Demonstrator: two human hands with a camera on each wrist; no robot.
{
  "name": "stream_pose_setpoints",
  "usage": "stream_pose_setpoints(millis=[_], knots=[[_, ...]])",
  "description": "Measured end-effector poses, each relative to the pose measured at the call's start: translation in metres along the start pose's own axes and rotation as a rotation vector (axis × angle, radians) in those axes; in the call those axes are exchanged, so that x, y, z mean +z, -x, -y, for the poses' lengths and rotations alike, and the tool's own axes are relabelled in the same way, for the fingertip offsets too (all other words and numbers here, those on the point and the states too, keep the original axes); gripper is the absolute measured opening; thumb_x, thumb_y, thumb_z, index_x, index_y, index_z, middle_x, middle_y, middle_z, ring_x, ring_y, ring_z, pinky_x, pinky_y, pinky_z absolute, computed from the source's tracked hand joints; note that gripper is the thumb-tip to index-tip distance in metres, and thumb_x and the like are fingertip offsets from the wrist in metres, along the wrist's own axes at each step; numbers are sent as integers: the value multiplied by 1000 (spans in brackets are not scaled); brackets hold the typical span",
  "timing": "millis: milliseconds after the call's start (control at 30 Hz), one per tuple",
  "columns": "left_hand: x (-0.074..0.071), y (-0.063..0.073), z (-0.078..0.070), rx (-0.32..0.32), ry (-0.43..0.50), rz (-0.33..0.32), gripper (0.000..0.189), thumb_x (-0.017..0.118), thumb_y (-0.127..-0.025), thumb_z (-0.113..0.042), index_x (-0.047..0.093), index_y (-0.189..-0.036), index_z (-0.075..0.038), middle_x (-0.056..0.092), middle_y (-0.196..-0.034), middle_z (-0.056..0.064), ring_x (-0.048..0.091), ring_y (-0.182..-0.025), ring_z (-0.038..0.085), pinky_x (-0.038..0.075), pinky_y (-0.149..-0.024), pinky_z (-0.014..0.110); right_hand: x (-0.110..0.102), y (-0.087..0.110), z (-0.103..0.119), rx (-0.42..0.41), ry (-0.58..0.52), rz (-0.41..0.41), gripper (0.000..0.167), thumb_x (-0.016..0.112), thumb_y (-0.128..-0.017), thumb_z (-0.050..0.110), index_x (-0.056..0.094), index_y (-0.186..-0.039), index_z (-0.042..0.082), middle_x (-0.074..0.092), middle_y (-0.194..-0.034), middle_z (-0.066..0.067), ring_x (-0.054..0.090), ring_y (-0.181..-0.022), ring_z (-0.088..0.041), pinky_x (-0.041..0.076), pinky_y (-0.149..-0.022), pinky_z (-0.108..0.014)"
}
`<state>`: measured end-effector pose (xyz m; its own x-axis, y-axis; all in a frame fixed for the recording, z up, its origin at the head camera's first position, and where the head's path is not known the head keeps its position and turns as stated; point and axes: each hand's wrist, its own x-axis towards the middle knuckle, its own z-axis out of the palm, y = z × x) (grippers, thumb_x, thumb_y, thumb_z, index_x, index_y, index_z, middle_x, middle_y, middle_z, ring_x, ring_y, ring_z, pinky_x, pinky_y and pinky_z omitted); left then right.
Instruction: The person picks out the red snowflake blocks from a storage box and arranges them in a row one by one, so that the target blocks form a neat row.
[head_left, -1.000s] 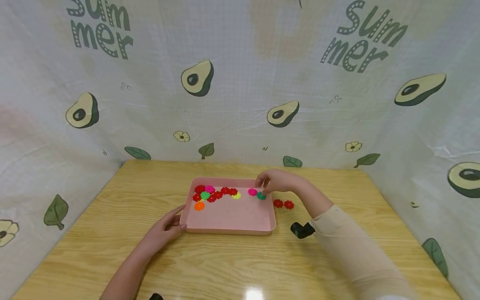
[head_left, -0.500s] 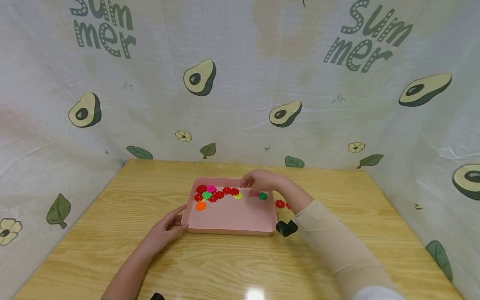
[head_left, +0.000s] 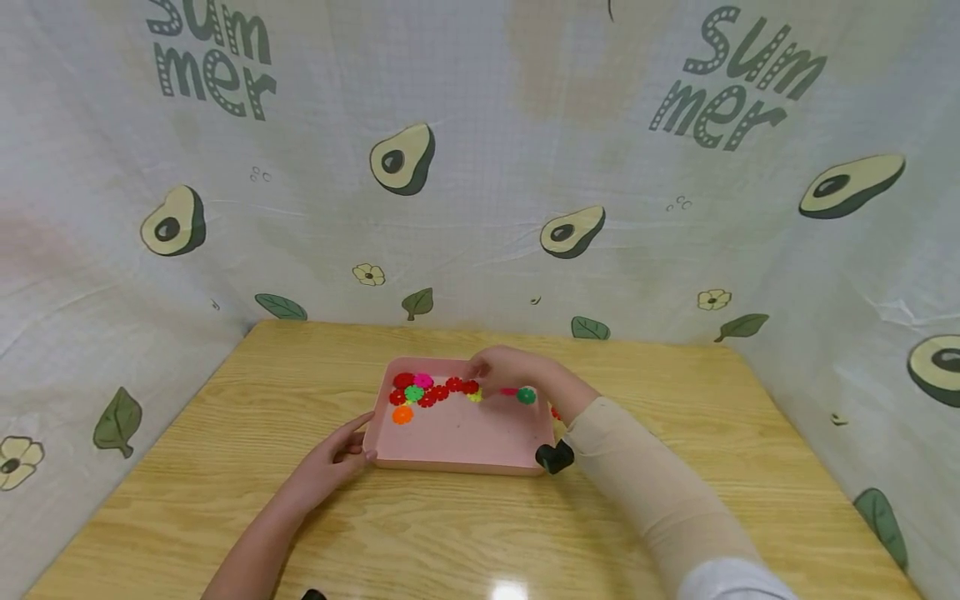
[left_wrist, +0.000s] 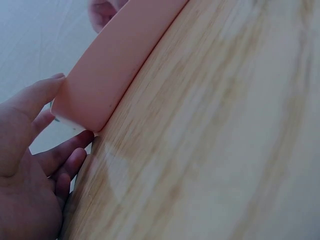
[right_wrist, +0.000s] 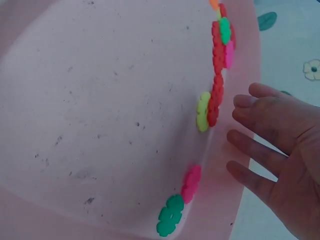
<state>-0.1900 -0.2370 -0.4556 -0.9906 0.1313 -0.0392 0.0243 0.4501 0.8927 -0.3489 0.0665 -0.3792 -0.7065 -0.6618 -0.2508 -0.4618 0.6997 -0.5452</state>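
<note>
My left hand [head_left: 326,467] touches the left end of a pink tray [head_left: 461,433]; in the left wrist view its thumb and fingertips rest against the tray's corner [left_wrist: 100,80]. Over the tray's far wall, my right hand [head_left: 510,372] hangs with fingers spread, nothing visible between them. Its fingertips [right_wrist: 240,172] are beside red flower-shaped pieces [right_wrist: 215,100] and a yellow one [right_wrist: 203,112]. A magenta piece [right_wrist: 191,184] and a dark green one [right_wrist: 170,216] lie in the far right corner. More red, a light green [head_left: 414,393] and an orange piece [head_left: 402,414] lie at the left.
Just right of the tray, a red piece [head_left: 556,413] shows on the wooden table [head_left: 420,533], partly hidden by my right arm. A patterned cloth [head_left: 480,167] hangs behind and beside the table. A black wrist camera [head_left: 555,457] sits by my right sleeve.
My right hand has moved left along the tray's far side, from the green and magenta pieces to the red and yellow ones. My left hand stays at the tray's left end.
</note>
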Motion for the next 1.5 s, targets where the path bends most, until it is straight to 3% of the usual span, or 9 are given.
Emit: stream_pose_setpoints(millis=[400, 600, 867, 1100, 1500], knots=[[3, -3, -1, 0, 15, -4, 62, 69, -93, -27, 43, -148, -16, 56, -131, 14, 50, -108, 23, 42, -92, 34, 3, -10, 1, 22, 125, 79, 42, 78, -78, 0, 71, -116, 18, 62, -111, 1, 52, -100, -21, 50, -77, -27], [2, -4, -1, -2, 2, -8, 62, 68, -93, -28, 43, -148, -16, 56, -130, 14, 51, -108, 23, 42, -91, 35, 4, -11, 3, 22, 156, 96, 42, 77, -78, -1, 72, -114, 21, 60, -111, 2, 50, -101, -20, 49, -78, -26], [2, -4, -2, 3, 3, -9, 63, 69, -92, -29, 43, -148, -16, 57, -130, 14, 51, -107, 23, 42, -91, 34, 6, -13, 5, 5, 171, 101, 39, 76, -79, -4, 74, -110, 20, 58, -107, 1, 50, -101, -19, 50, -75, -24], [2, -3, -2, -4, 2, -12, 63, 69, -92, -29, 43, -148, -17, 57, -129, 13, 51, -107, 22, 42, -91, 36, 7, -11, 4, 21, 178, 96, 35, 76, -81, -3, 75, -106, 20, 60, -101, 5, 52, -98, -19, 47, -83, -27], [1, -1, 1, -18, 0, -13, 64, 69, -92, -29, 42, -149, -17, 57, -131, 13, 50, -108, 22, 42, -91, 36, 12, -14, 2, 52, 126, 101, 36, 78, -76, -6, 72, -99, 21, 61, -97, 6, 53, -97, -19, 50, -76, -26]])
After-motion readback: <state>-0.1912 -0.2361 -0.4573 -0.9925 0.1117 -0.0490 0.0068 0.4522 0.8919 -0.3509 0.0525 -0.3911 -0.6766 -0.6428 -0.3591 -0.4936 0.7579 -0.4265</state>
